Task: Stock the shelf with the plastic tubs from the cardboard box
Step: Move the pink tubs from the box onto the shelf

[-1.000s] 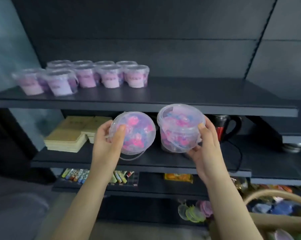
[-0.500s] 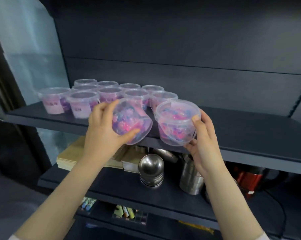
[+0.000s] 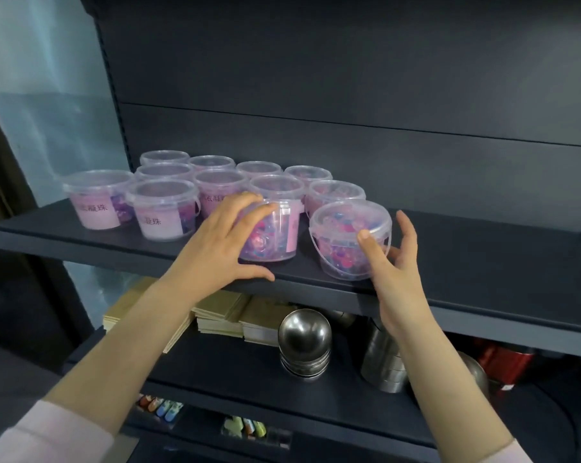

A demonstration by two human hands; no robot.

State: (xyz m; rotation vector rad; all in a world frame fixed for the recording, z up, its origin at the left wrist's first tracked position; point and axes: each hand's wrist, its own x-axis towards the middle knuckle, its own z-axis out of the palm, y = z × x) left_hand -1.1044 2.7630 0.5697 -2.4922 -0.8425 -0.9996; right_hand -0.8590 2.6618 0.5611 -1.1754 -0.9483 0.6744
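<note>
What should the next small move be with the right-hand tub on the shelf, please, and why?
Probably push the right tub back toward the rows. It stands close to the shelf front edge, ahead of the other tubs, and the right hand has its thumb on the lid with fingers spread, so a gentle shove seems enough.

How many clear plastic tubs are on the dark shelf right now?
12 clear lidded plastic tubs on the dark shelf: four at the back, four in the middle, four in front, the two rightmost touched by the left hand and right hand. More could hide behind.
</note>
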